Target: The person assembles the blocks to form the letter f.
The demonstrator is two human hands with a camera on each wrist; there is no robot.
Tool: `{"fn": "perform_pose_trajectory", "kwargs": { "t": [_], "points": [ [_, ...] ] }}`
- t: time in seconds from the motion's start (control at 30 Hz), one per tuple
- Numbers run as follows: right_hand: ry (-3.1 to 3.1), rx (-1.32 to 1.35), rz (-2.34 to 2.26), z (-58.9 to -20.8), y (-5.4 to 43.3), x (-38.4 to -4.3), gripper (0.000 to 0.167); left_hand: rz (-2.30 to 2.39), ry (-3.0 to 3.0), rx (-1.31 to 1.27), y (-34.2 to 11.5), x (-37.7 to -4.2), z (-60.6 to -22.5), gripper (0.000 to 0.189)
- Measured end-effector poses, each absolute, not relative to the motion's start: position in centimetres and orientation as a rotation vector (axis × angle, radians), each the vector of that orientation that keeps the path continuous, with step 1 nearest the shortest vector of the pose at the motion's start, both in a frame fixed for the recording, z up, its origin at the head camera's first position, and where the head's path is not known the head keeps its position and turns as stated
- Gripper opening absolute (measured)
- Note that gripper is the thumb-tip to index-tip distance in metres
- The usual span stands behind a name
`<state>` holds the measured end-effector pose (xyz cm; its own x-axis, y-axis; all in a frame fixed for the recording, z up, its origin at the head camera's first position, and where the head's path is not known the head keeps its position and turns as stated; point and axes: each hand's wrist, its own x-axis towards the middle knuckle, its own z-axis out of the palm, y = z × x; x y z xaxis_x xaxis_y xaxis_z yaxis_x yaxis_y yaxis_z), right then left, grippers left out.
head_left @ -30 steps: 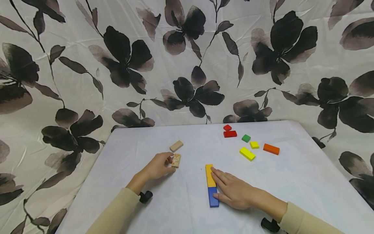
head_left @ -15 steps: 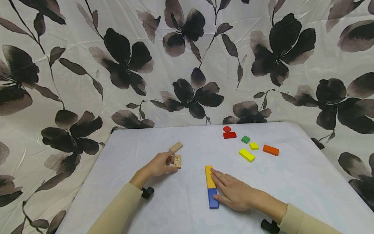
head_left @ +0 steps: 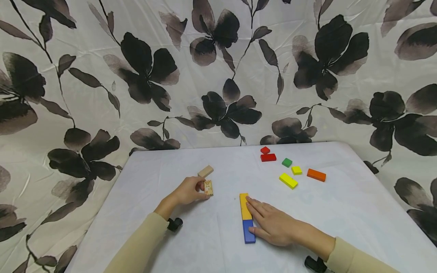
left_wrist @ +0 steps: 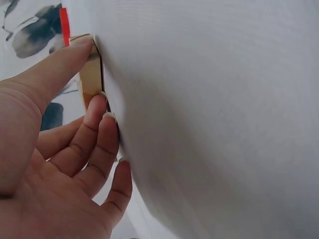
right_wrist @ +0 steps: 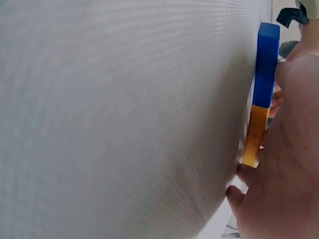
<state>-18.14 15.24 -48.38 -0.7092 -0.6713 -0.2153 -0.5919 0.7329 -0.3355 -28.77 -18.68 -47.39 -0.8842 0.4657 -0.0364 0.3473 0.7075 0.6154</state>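
Observation:
My left hand [head_left: 187, 192] pinches a small wooden block with a printed face [head_left: 208, 188] between thumb and fingers, low over the table. In the left wrist view the thumb lies on one end of that wooden block [left_wrist: 91, 74]. Just behind it lies a plain wooden block [head_left: 206, 171]. Toward the middle, a yellow-orange block [head_left: 245, 206] and a blue block [head_left: 249, 232] lie end to end in a straight row. My right hand [head_left: 273, 222] rests along their right side with fingers extended, fingertips on the yellow-orange one and thumb at the blue one.
At the back right lie two red blocks [head_left: 268, 157], a green block [head_left: 287, 162], two yellow blocks [head_left: 288, 181] and an orange block [head_left: 316, 175]. A white cloth covers the table [head_left: 143, 170], and a floral curtain [head_left: 218, 76] hangs behind it.
My left hand has slid slightly to the right with the printed wooden block in its fingers. The right hand and the yellow-orange and blue blocks have stayed in place.

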Motion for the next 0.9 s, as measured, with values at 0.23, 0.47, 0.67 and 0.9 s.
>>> {"fn": "perform_pose_trajectory", "kwargs": {
  "t": [0.23,0.47,0.67,0.9],
  "points": [
    [2.609,-0.981,-0.342,-48.0,15.2,-18.3,0.082,0.943,2.712,0.690,-17.9,-28.8,-47.0,0.045],
    [2.609,-0.982,-0.348,-47.9,15.2,-18.3,0.084,0.966,2.678,0.707,-17.1,-28.7,-46.6,0.052],
    [2.614,-0.986,-0.333,-48.1,15.2,-18.3,0.084,0.986,2.673,0.691,-16.4,-28.7,-46.8,0.058],
    [2.610,-0.973,-0.336,-47.9,15.2,-18.2,0.083,1.011,2.653,0.679,-15.4,-28.7,-47.0,0.061]
  ]
}}
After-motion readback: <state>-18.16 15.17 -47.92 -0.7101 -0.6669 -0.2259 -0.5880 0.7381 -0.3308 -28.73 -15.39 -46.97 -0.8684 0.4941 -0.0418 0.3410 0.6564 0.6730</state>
